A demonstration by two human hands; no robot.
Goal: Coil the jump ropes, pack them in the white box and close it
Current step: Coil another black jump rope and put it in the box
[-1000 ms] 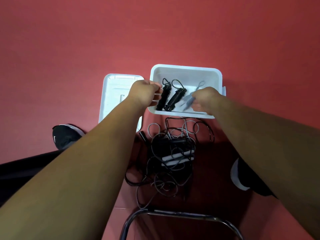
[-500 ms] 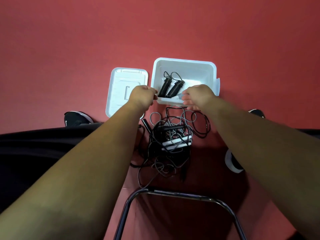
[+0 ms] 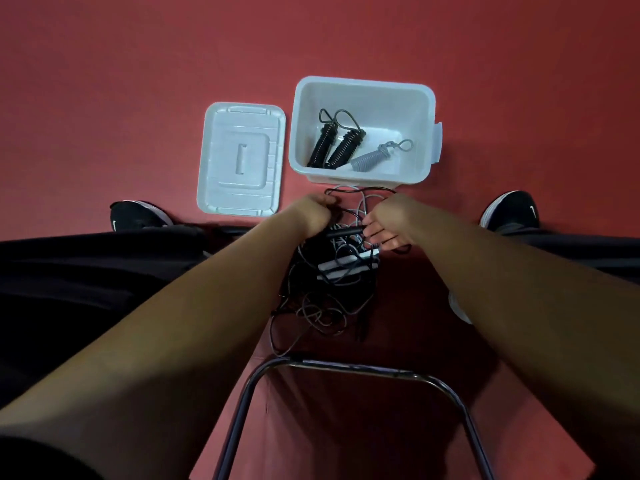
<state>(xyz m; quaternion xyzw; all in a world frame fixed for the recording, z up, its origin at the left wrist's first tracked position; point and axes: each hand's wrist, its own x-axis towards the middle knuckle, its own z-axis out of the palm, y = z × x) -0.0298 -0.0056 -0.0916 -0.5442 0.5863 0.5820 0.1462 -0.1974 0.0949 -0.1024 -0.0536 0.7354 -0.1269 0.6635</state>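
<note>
The white box [image 3: 363, 85] stands open on the red floor. In it lie two black coiled jump ropes [image 3: 334, 143] and a grey coiled one [image 3: 374, 156]. Its lid [image 3: 242, 157] lies flat to the left. A tangle of black and grey ropes [image 3: 332, 289] with white handles sits on the floor in front of the box. My left hand [image 3: 311, 214] is curled into the top of the tangle at the left end of a black handle [image 3: 346, 232]. My right hand [image 3: 388, 225] has loose fingers touching that handle's right end.
Black shoes rest at the left [image 3: 138, 216] and right [image 3: 512, 211], with dark trouser legs behind my forearms. A curved metal chair tube [image 3: 346, 367] crosses the floor just below the rope tangle.
Both hands have drawn back from the box to the tangle on the floor. The grey coiled rope that my right hand held now lies in the box.
</note>
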